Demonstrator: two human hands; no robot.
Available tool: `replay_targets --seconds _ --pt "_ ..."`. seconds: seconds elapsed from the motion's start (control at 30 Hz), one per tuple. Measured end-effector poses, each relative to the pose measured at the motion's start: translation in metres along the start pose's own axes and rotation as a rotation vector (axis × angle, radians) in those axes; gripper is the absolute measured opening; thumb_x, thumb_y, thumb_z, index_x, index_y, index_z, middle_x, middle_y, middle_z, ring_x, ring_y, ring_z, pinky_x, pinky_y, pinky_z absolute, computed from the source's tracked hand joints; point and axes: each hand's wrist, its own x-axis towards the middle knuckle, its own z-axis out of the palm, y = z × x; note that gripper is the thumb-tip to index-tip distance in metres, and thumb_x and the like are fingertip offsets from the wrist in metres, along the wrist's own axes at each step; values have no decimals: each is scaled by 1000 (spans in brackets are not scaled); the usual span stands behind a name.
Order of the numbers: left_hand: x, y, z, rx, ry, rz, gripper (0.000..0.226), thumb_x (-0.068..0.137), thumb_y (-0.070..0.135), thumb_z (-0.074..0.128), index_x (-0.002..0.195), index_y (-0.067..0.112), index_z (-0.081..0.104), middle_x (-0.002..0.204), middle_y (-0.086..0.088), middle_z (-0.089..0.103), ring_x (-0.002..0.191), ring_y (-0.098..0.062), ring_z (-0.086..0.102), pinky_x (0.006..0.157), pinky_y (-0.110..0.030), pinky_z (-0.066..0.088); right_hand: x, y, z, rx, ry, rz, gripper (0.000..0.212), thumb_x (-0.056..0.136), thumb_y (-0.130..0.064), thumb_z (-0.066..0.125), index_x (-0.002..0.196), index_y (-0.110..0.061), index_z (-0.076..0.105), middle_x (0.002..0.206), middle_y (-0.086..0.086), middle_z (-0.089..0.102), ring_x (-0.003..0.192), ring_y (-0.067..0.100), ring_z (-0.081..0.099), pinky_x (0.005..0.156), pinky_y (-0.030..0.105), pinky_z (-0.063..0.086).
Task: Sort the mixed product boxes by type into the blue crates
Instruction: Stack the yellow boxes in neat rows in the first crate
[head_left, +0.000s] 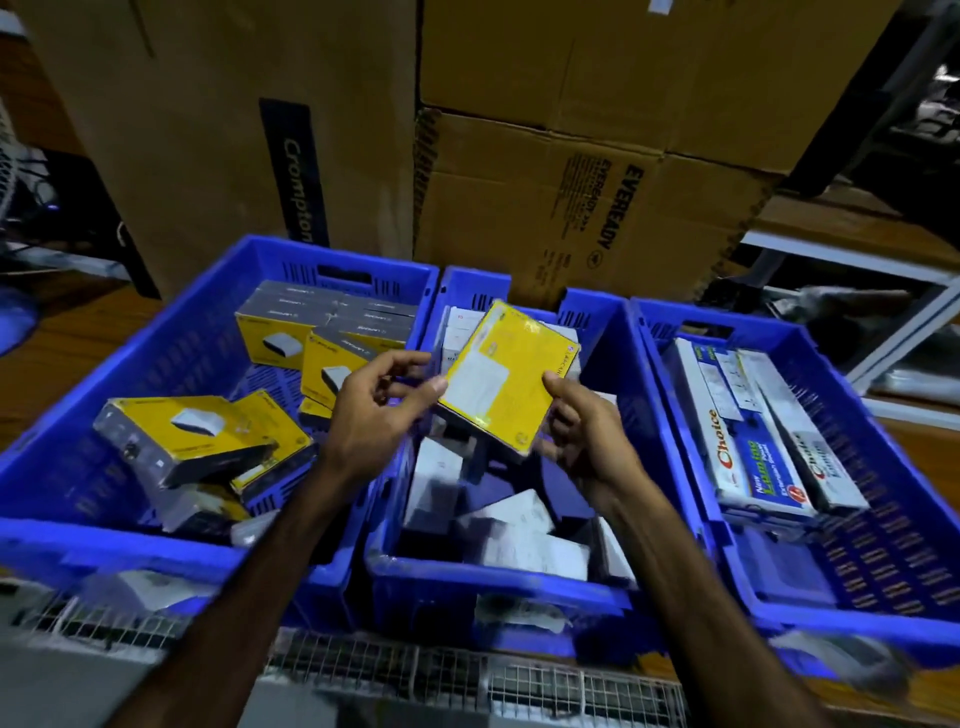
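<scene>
The right hand (582, 441) hides the lower right corner of the yellow box (506, 379), whose print is too small to read. In the middle crate (498, 577) the white boxes (511, 525) are blurred. The right crate (883, 613) is cut off at the picture's right edge.

Stockroom or warehouse: stacked shipping cartons (597, 208) behind blue crates (883, 519) of boxed goods.

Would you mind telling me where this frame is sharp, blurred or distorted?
Head view: yellow box fairly sharp with glare on its wrap, held by left hand and right hand; white boxes below motion-blurred; crate rims bow from wide-angle distortion; background dim.
</scene>
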Motion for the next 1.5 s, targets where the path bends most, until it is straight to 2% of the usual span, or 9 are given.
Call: replay_targets --seconds 0.17,0.27,0.43,0.7,0.83,0.97,1.2,1.4,1.5 --pt "-35 10 -20 -91 77 -77 35 90 17 78 122 25 66 102 3 76 87 -8 69 70 -20 54 0 17 43 52 -159 30 11 95 -26 70 97 -19 62 97 6 73 88 21 70 76 37 61" --pt "-50 20 -47 -128 267 -149 35 93 7 72 126 18 65 103 1 79 81 -11 73 61 -25 58 8 30 74 7 -263 45 15 97 -26 70 106 -14 68 102 9 69 93 22 68 83 41 62" --pt "-58 29 -102 -6 595 -129 31 91 3 74 120 12 66 94 -5 73 70 -3 69 60 -19 56 9 52 110 -312 -288 -71 33 95 -18 72 120 2 66 87 5 71 73 4 68 68 18 56" --pt "-12 -28 -172 222 821 -319 40 56 42 88 87 25 68 84 -4 75 77 -25 74 76 -52 64 -10 71 98 -472 -371 -227 4 94 -10 72 98 -7 73 75 -3 71 67 -4 65 68 14 50" --pt "11 -23 -170 240 773 -315 30 65 24 75 93 20 65 84 -5 73 79 -27 75 76 -52 64 -17 62 94 -628 -380 -262 10 96 -19 71 103 -12 75 84 -2 77 74 -1 70 69 14 51" --pt "17 -18 -176 324 714 -253 16 78 27 73 91 19 69 87 -1 74 84 -22 74 78 -50 63 -14 58 100 -792 -323 -321 9 96 -24 71 97 -17 76 73 -2 74 61 1 63 61 18 49" --pt "6 -31 -243 618 500 -31 14 84 40 71 86 26 71 86 2 72 77 -20 70 71 -45 59 -8 62 132 -1052 -47 -394 24 85 -54 64 93 -34 75 83 -19 74 72 2 68 71 36 58" --pt "-1 -32 -274 652 163 222 8 90 14 78 93 21 75 92 6 70 81 -8 68 71 -32 57 -13 64 165 -1195 120 -420 9 93 -39 71 92 -32 76 77 -22 69 69 -3 64 61 17 43" --pt "10 -37 -281 626 54 272 4 91 17 78 94 16 76 92 3 71 82 -10 70 70 -36 60 0 65 179 -1195 91 -427 11 94 -37 71 97 -28 77 84 -17 74 76 -3 66 69 27 49"
